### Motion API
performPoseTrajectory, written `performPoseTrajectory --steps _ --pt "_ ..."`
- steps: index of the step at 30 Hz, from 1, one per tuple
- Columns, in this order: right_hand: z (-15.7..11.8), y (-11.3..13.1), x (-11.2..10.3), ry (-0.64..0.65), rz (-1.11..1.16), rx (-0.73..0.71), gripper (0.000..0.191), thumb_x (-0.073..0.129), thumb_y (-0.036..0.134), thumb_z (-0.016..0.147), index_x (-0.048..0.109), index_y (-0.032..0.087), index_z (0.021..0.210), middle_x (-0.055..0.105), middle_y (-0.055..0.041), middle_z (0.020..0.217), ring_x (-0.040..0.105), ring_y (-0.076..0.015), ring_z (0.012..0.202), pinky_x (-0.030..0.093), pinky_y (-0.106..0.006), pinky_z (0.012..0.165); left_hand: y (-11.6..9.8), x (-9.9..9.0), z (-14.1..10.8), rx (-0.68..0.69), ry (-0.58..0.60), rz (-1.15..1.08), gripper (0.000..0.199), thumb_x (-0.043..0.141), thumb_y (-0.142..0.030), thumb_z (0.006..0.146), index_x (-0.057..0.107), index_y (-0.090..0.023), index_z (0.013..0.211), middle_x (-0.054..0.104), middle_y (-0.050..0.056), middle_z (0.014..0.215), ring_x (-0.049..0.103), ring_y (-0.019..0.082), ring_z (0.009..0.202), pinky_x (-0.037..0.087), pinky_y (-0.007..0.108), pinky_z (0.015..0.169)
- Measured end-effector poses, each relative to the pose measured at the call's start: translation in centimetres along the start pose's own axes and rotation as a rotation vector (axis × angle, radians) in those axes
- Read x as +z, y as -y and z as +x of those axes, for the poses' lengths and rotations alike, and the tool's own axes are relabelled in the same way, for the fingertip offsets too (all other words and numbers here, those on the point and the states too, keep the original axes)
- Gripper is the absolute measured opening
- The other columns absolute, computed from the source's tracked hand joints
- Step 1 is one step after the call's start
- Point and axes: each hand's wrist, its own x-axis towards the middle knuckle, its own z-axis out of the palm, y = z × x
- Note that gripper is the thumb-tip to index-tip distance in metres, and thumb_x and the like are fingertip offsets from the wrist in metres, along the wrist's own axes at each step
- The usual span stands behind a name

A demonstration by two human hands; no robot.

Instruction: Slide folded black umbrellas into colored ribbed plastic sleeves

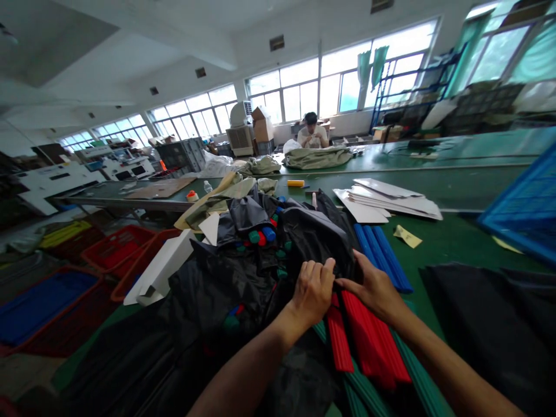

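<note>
Both of my hands meet at the near edge of a black plastic bag [316,229]. My left hand [313,285] is closed, with its fingers curled on the bag's edge. My right hand [374,285] grips the same bag from the right; its thumb points toward the left hand and some fingertips are hidden behind the plastic. Just below the hands lie bundles of red strips [373,339] on top of green strips [367,385]. Blue strips [382,255] lie beyond my right hand. To the left are black bags [221,278] with red, blue and green strip ends showing.
White cardboard sheets [391,198] and a yellow paper piece [407,236] lie on the green table [460,231]. A blue crate [525,202] stands at right, above black sheets [482,313]. Red crates [117,249] are at left. Another person [313,136] sits across the table.
</note>
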Motion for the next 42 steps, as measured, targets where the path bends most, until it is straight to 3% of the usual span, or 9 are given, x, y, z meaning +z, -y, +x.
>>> performPoseTrajectory --steps 7,14,19,23,25,28,33,38,42 --pt "-1.0 -1.0 -0.3 0.035 -0.188 -0.264 0.057 0.050 0.023 0.074 0.040 0.016 0.130 0.057 -0.0177 0.122 0.055 -0.0310 0.114 0.044 -0.046 0.095 0.9 -1.1 -1.1 0.163 0.144 0.143 0.040 0.036 -0.014 0.091 0.040 -0.012 0.131 0.057 0.007 0.086 0.055 0.019 0.078 0.046 0.035 0.074" --pt "0.8 -1.7 -2.1 -0.179 -0.334 0.002 0.026 0.044 0.026 0.076 0.047 0.018 0.101 0.062 -0.0125 0.085 0.062 -0.0279 0.076 0.047 -0.037 0.066 5.8 -2.9 0.5 -0.255 0.094 0.169 0.022 0.048 -0.015 0.082 0.061 -0.019 0.099 0.060 0.007 0.084 0.055 0.022 0.083 0.045 0.033 0.073" --pt "7.5 2.0 -1.0 -0.328 -0.285 -0.029 0.021 0.040 0.018 0.075 0.046 0.018 0.095 0.058 -0.0085 0.076 0.059 -0.0248 0.069 0.043 -0.034 0.065 9.7 -5.9 8.9 -0.552 -0.254 -0.142 0.022 0.042 -0.012 0.079 0.062 -0.018 0.087 0.064 0.005 0.082 0.059 0.019 0.080 0.045 0.030 0.079" --pt "15.1 6.6 -0.2 -0.623 -0.142 -0.273 0.035 0.039 0.011 0.072 0.043 0.016 0.106 0.057 -0.0112 0.095 0.057 -0.0249 0.087 0.044 -0.036 0.075 12.5 -10.2 14.7 -0.379 -0.651 -0.173 0.025 0.043 -0.013 0.079 0.060 -0.017 0.096 0.062 0.006 0.097 0.056 0.019 0.099 0.040 0.031 0.092" --pt "17.7 7.6 0.8 -0.636 -0.122 -0.279 0.042 0.038 0.006 0.072 0.041 0.014 0.112 0.056 -0.0128 0.103 0.055 -0.0251 0.095 0.043 -0.037 0.080 14.1 -10.9 14.9 -0.268 -0.670 -0.128 0.028 0.044 -0.012 0.078 0.059 -0.016 0.101 0.060 0.007 0.102 0.054 0.020 0.105 0.039 0.031 0.096" --pt "19.1 6.2 3.8 -0.346 -0.224 -0.097 0.042 0.040 0.001 0.072 0.043 0.009 0.113 0.058 -0.0171 0.105 0.056 -0.0264 0.097 0.042 -0.036 0.082 16.5 -8.7 11.6 -0.235 -0.421 0.047 0.030 0.042 -0.011 0.079 0.059 -0.015 0.103 0.061 0.009 0.099 0.056 0.021 0.101 0.041 0.032 0.093" --pt "17.4 1.6 8.7 0.037 -0.267 -0.002 0.027 0.062 0.009 0.069 0.056 0.007 0.095 0.065 -0.0160 0.084 0.061 -0.0261 0.080 0.044 -0.032 0.070 18.0 -2.2 3.7 -0.412 0.088 0.269 0.031 0.041 -0.014 0.083 0.061 -0.018 0.107 0.063 0.008 0.098 0.061 0.019 0.089 0.045 0.028 0.079" --pt "12.5 0.1 7.3 0.035 -0.256 -0.046 0.052 0.064 0.039 0.078 0.049 0.009 0.117 0.059 -0.0193 0.112 0.059 -0.0257 0.098 0.044 -0.033 0.081 16.9 -0.6 2.0 -0.534 0.152 0.258 0.030 0.044 -0.017 0.084 0.062 -0.020 0.108 0.063 0.007 0.100 0.062 0.019 0.087 0.045 0.027 0.076" --pt "1.3 -1.6 6.1 0.057 -0.473 0.155 0.044 0.039 0.055 0.089 0.053 0.014 0.100 0.064 -0.0164 0.084 0.063 -0.0308 0.075 0.044 -0.040 0.065 16.0 -0.8 3.3 -0.524 0.169 0.268 0.029 0.046 -0.025 0.086 0.064 -0.020 0.109 0.061 0.008 0.102 0.062 0.020 0.086 0.044 0.028 0.073"
